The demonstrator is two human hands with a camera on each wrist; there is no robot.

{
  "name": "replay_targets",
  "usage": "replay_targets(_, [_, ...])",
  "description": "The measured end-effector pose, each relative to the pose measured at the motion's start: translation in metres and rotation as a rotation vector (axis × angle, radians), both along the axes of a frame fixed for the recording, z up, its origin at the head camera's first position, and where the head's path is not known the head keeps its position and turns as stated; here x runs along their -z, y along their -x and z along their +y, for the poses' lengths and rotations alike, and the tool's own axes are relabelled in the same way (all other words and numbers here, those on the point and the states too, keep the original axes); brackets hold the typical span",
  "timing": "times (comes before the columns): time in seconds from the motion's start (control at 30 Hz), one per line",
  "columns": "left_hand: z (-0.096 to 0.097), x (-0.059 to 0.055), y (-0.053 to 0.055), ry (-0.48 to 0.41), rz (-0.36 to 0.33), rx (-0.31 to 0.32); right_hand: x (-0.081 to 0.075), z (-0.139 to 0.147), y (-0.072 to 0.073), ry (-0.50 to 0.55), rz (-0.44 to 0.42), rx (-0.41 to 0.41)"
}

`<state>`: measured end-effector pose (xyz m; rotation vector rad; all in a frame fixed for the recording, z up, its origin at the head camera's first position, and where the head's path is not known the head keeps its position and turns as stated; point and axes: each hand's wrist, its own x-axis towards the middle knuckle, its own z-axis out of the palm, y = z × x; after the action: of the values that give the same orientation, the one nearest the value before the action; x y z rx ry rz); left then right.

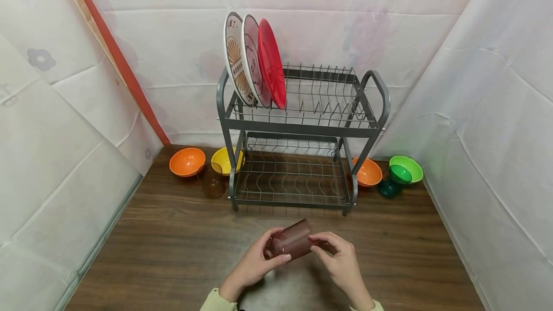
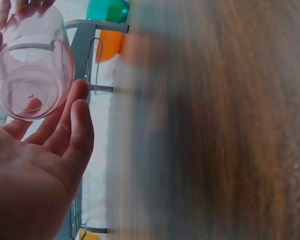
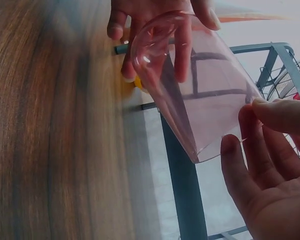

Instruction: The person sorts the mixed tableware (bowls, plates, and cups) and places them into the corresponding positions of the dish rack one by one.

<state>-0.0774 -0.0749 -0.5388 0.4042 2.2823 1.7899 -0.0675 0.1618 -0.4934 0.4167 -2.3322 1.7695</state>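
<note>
A clear pinkish-purple plastic cup (image 1: 294,241) lies tilted on its side in the air, low in front of the dish rack. My left hand (image 1: 254,264) holds its rounded base end, thumb on the near side and fingers behind. At the rim end, my right hand (image 1: 342,262) pinches the cup's edge between thumb and fingers. The left wrist view looks at the base of the cup (image 2: 32,82) above the left fingers. In the right wrist view the cup (image 3: 210,95) is see-through, with left fingers visible through its wall.
A two-tier dish rack (image 1: 298,131) holds two patterned plates (image 1: 235,56) and a red plate (image 1: 271,64) upright. Left of it are an orange bowl (image 1: 187,162), a yellow bowl (image 1: 222,160) and a brown cup (image 1: 213,184); right, another orange bowl (image 1: 368,174), a green bowl (image 1: 412,169) and a teal cup (image 1: 390,187).
</note>
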Motion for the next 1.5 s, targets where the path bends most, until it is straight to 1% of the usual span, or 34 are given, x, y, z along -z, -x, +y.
replay_targets(0.13, [0.0, -0.001, 0.0, -0.01, 0.008, -0.016, 0.001, -0.001, 0.0, -0.009, -0.021, 0.013])
replay_targets(0.23, [0.0, -0.003, 0.0, -0.015, 0.014, -0.037, 0.002, -0.002, 0.0, -0.019, -0.013, 0.02])
replay_targets(0.3, [0.0, -0.005, -0.001, -0.025, 0.012, -0.053, 0.003, -0.003, 0.0, -0.021, -0.006, 0.022])
replay_targets(0.4, [0.0, -0.007, 0.0, -0.033, 0.004, -0.077, 0.004, -0.002, 0.0, -0.018, -0.026, 0.025])
replay_targets(0.53, [-0.001, -0.009, 0.0, -0.044, 0.003, -0.103, 0.005, -0.002, 0.0, -0.011, -0.056, 0.014])
replay_targets(0.87, [-0.002, -0.012, 0.001, -0.081, 0.014, -0.147, 0.013, -0.002, 0.001, -0.014, -0.047, -0.012])
replay_targets(1.0, [-0.003, -0.012, 0.002, -0.068, 0.028, -0.154, 0.016, -0.002, 0.002, -0.028, -0.045, -0.031])
replay_targets(1.17, [-0.002, -0.012, 0.002, -0.022, 0.049, -0.175, 0.019, -0.003, 0.001, -0.042, -0.048, -0.061])
replay_targets(1.27, [-0.002, -0.013, 0.002, -0.009, 0.066, -0.192, 0.021, -0.004, 0.0, -0.066, -0.063, -0.087])
replay_targets(1.37, [-0.001, -0.015, 0.003, -0.015, 0.095, -0.206, 0.023, -0.005, 0.0, -0.117, -0.079, -0.109])
replay_targets(1.5, [0.0, -0.016, 0.005, -0.044, 0.137, -0.226, 0.027, -0.007, -0.002, -0.183, -0.065, -0.129])
